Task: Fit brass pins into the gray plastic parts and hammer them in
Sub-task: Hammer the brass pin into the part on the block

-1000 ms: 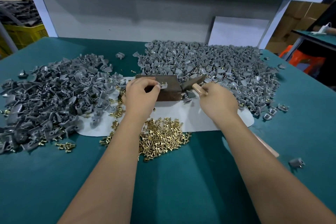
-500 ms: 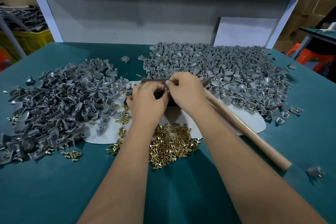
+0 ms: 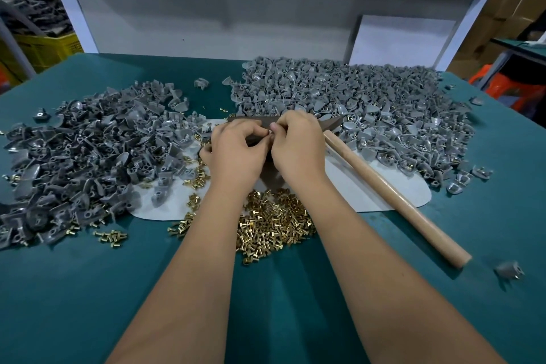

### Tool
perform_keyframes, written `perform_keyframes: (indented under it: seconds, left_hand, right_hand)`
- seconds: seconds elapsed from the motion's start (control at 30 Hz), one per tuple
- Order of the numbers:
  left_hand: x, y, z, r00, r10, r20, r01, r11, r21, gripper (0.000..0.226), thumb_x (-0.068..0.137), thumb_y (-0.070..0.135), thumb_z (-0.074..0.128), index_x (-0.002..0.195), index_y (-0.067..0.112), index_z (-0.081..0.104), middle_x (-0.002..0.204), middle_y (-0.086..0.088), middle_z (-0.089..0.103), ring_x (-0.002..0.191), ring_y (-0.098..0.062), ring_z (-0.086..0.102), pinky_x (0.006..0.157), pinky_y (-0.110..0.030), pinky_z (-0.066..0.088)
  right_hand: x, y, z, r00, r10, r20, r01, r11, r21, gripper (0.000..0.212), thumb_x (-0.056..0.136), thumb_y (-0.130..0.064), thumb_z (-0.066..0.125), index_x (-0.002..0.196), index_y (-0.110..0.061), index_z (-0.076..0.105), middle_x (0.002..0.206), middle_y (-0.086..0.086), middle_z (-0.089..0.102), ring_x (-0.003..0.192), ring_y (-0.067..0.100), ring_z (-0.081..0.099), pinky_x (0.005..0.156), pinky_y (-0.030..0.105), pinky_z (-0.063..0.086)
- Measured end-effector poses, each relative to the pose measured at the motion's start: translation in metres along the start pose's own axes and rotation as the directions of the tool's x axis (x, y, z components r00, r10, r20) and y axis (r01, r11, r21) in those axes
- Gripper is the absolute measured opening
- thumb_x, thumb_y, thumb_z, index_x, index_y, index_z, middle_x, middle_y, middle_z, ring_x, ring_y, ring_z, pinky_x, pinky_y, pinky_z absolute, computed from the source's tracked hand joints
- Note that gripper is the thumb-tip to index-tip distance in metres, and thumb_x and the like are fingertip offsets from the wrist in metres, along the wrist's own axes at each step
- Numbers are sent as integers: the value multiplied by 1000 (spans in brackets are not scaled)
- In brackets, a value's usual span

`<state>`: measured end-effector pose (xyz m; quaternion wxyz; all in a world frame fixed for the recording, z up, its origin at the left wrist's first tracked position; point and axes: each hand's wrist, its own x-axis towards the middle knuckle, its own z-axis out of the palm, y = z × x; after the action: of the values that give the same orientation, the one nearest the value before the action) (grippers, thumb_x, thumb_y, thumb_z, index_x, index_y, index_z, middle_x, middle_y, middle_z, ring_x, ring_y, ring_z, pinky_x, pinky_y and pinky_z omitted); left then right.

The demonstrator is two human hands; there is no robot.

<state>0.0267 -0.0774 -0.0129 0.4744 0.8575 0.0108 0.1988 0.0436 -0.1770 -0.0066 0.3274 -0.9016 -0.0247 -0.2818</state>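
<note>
Hands have come together over the dark block (image 3: 254, 120): the left hand (image 3: 236, 148) and right hand (image 3: 297, 143) pinch something tiny between curled fingertips, seemingly a brass pin entering a gray part, with the hammer (image 3: 393, 195) now laid down rightward. Left gray pile (image 3: 82, 151), loose brass pins (image 3: 271, 224) and right gray pile (image 3: 354, 97) crowd the block closely.

The desk (image 3: 74, 289) is plain teal green; at 9 o'clock a heap of dark gray plastic parts (image 3: 74, 156), at 1 o'clock a paler gray heap (image 3: 369, 103); shiny yellow brass pins (image 3: 271, 224) lie at centre on a white mat (image 3: 369, 192); the block (image 3: 251, 120) under the hands is dark brown; the hammer handle (image 3: 399, 201) at 3 o'clock is pale tan wood; a yellow crate (image 3: 44, 50) at 10 o'clock; something orange (image 3: 508, 89) at 2 o'clock.
</note>
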Motion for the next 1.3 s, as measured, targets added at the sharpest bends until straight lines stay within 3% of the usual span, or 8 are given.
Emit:
perform_keyframes:
  seconds: [0.3,0.53,0.77,0.93,1.03,1.13,1.2,1.3]
  left_hand:
    - [-1,2,3,998,-55,-16,56,997,54,32,89,35,67,61,44,53,100,27,53,119,-10,36,89,-33,17]
    - [0,0,4,998,-60,-14,61,995,74,30,88,38,67,62,44,54,102,28,54,120,-10,37,85,-34,15]
    - [1,3,4,999,-37,-20,38,998,51,31,88,33,67,63,44,52,100,22,59,121,-15,44,108,-50,24]
    - [-1,3,5,997,-60,-42,63,996,69,25,88,39,66,67,46,56,100,26,56,121,-12,41,105,-53,21]
    - [-2,3,9,996,-76,-40,79,995,68,15,88,44,67,75,47,60,101,29,52,122,-11,38,98,-44,19]
    - [-4,2,12,996,-86,-38,88,994,61,9,88,45,66,80,47,62,102,30,52,123,-9,36,86,-36,13]
    - [-4,0,13,996,-77,-36,79,995,57,9,89,44,65,81,47,62,103,30,52,124,-9,35,90,-38,15]
    - [0,-1,11,997,-76,-24,78,996,52,8,90,44,64,82,47,61,106,27,54,126,-13,34,100,-44,21]
  right_hand:
    - [-1,0,4,998,54,-32,-53,998,24,16,94,-13,55,79,-8,60,89,4,60,93,20,46,72,25,26]
    - [-4,3,5,998,33,-56,-30,998,58,16,93,-13,57,78,-8,60,86,2,59,87,14,40,73,24,27]
    - [-5,2,1,998,52,-38,-49,996,75,14,91,-10,58,78,-6,61,87,5,62,94,21,49,73,24,27]
    - [-2,2,-12,995,62,72,-68,994,82,18,93,-18,58,80,-10,68,82,1,65,83,17,54,71,30,40]
    - [-1,9,-30,990,134,51,-140,982,126,18,96,-19,53,89,-17,69,81,-7,62,72,4,52,62,20,40]
    - [-8,32,-51,977,213,-24,-213,947,-240,24,98,-25,45,104,-13,66,100,2,61,90,16,53,77,31,48]
    - [-16,46,-62,967,252,44,-187,814,-549,33,97,-32,45,109,-7,62,112,13,59,102,27,51,82,37,44]
    - [-21,51,-67,944,308,121,-156,736,-659,31,94,-25,51,116,-5,59,119,16,58,111,34,50,85,38,42]
